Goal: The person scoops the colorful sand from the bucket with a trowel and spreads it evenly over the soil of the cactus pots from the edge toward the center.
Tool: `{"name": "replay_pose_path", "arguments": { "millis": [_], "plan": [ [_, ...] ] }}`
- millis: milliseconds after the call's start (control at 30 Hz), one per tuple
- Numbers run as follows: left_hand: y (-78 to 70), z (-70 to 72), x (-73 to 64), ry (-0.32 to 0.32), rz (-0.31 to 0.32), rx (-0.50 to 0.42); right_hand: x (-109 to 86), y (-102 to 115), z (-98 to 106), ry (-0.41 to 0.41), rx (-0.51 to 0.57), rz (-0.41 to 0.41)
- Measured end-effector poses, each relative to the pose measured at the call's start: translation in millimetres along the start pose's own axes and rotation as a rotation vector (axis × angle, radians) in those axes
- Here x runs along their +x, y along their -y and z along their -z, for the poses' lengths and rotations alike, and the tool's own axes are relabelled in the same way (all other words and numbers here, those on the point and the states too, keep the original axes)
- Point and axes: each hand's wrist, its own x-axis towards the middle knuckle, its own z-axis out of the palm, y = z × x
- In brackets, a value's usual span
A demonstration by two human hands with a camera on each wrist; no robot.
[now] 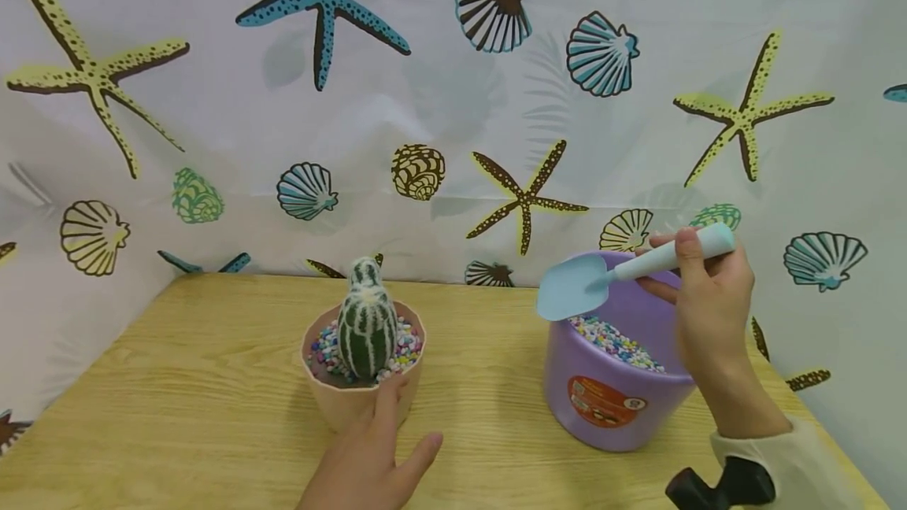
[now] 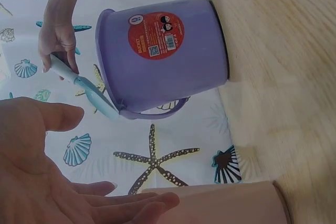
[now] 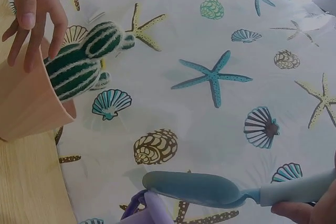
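Observation:
My right hand (image 1: 712,313) grips the pale blue handle of a small plastic shovel (image 1: 575,287). Its blade is over the left rim of a purple bucket (image 1: 662,408), and no beads show on it. Multicoloured beads (image 1: 616,342) lie inside the bucket. At left stands a peach flowerpot (image 1: 338,404) holding a green and white toy cactus (image 1: 367,333), with coloured beads (image 1: 324,346) around its base. The left hand (image 1: 364,451) touches the pot's near side, index finger extended; its fingers look straight in the left wrist view. Part of the pot floor shows greyish at the front.
Both containers stand on a light wood-grain table (image 1: 191,384). Behind it hangs a white cloth (image 1: 425,101) printed with starfish and shells. An orange-red label (image 1: 605,401) is on the bucket, whose purple handle (image 2: 163,114) hangs at its side.

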Motion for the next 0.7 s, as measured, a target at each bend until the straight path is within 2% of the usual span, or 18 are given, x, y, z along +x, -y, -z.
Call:
{"name": "replay_pose_path", "arguments": {
  "millis": [167, 300, 467, 700],
  "plan": [
    [-2.3, -7.7, 1.7, -0.027, -0.089, -0.021, 4.8, 3.4, 10.6, -0.040, 0.104, -0.022],
    [-5.9, -11.5, 5.3, -0.002, -0.089, -0.024, 8.7, 1.2, 16.7, -0.078, 0.139, 0.006],
    [-15.7, -12.6, 10.5, 0.038, -0.097, -0.017, 15.5, -7.1, 25.9, -0.102, 0.045, 0.062],
    [-32.6, -8.9, 20.9, 0.060, -0.139, -0.041, 27.3, -21.9, 37.5, -0.102, -0.086, 0.011]
  ]
}}
